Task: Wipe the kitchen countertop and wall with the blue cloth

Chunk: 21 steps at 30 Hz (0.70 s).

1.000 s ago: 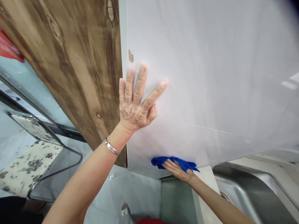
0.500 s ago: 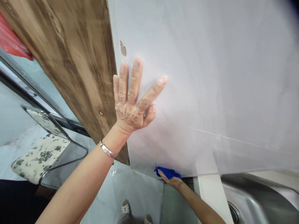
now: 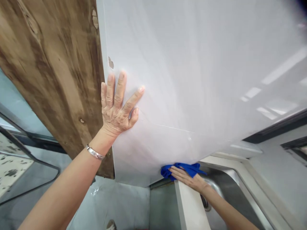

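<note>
Along the left edge of the floor (image 3: 127,207) stands a metal-framed chair (image 3: 11,172), its pale seat printed with dark flowers and cut off by the view. Beside it, a brown wooden panel (image 3: 59,80) with knots and dark grain runs down to a corner above the floor and borders the left edge of a glossy white wall (image 3: 192,64). Near that edge, the left hand (image 3: 116,111) rests on the wall with its fingers spread wide, the little finger alongside the border with the wood. A silver bracelet (image 3: 95,152) circles the wrist, and a chipped patch (image 3: 110,63) shows just beyond the fingertips. Part of a shoe (image 3: 111,225) shows low on the floor.

Farther right, at the wall's lower edge, the right hand (image 3: 188,179) lies flat over a blue cloth (image 3: 192,168). Its fingers are straight and narrowly set, touching the cloth, which bunches beyond the fingertips and trails out past the thumb side toward the wrist. Below the hand is the end of a white counter (image 3: 192,207); at its right edge lies a steel sink (image 3: 242,198), its drain (image 3: 206,206) partly hidden by the forearm.
</note>
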Available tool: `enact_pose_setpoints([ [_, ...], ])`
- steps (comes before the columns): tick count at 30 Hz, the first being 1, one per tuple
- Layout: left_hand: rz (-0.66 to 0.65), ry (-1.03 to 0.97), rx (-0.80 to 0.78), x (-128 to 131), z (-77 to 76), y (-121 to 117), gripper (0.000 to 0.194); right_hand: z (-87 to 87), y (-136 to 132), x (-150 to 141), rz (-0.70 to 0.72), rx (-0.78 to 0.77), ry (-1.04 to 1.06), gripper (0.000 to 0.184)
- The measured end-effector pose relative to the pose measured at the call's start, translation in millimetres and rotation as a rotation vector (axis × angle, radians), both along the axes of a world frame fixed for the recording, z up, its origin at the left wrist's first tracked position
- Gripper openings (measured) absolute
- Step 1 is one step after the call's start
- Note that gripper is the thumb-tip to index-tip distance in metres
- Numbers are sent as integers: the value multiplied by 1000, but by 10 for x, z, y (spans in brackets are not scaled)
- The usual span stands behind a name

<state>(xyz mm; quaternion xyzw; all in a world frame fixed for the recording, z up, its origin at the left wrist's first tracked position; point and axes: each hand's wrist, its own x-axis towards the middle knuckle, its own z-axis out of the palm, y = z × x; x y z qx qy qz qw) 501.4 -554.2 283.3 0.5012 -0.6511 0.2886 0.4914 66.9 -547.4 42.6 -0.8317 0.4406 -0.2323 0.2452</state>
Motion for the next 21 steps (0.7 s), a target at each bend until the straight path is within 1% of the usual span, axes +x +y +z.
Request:
enact_pose_setpoints([
  [2, -31, 34, 16, -1, -3, -8, 59, 349, -16, -210, 114, -93, 128, 39],
  [3, -52, 52, 22, -1, -4, -12, 59, 550, -30, -299, 191, -175, 208, 44],
  [4, -73, 64, 19, 0, -6, -16, 59, 767, -47, -370, 277, -333, 332, 50],
  [5, -90, 68, 8, 2, -7, -20, 58, 996, -68, -416, 327, -539, 460, 56],
  [6, -99, 65, -7, 4, -8, -24, 57, 1231, -92, -432, 335, -770, 524, 58],
  [7, -105, 56, -20, 5, -7, -28, 57, 1463, -119, -416, 295, -959, 570, 56],
  [8, -109, 48, -26, 7, -6, -32, 56, 1684, -146, -368, 244, -1135, 557, 52],
  [9, -114, 50, -22, 9, -4, -35, 56, 1886, -173, -289, 176, -1282, 494, 49],
  [10, -121, 64, -8, 9, -2, -38, 56, 2059, -199, -184, 82, -1375, 412, 49],
  [11, -130, 86, 12, 10, 1, -41, 56, 2196, -224, -58, -11, -1438, 298, 48],
  [12, -139, 106, 31, 9, 3, -42, 55, 2291, -245, 82, -90, -1473, 179, 47],
  [13, -142, 116, 40, 8, 5, -41, 56, 2340, -262, 228, -169, -1488, 72, 47],
  [14, -134, 115, 40, 6, 6, -38, 56, 2342, -274, 374, -243, -1491, -18, 48],
  [15, -120, 100, 34, 2, 6, -32, 56, 2296, -281, 512, -301, -1494, -77, 51],
  [16, -105, 77, 27, -2, 7, -22, 57, 2207, -283, 641, -343, -1498, -102, 55],
  [17, -92, 56, 26, -9, 8, -8, 57, 2078, -281, 758, -364, -1498, -101, 59],
  [19, -62, 36, 59, -27, 16, 24, 57, 1723, -271, 970, -386, -1453, -90, 63],
  [20, -44, 35, 85, -38, 22, 41, 56, 1508, -265, 1076, -409, -1390, -108, 60],
  [21, -23, 36, 112, -49, 29, 57, 55, 1280, -257, 1187, -445, -1286, -145, 54],
])
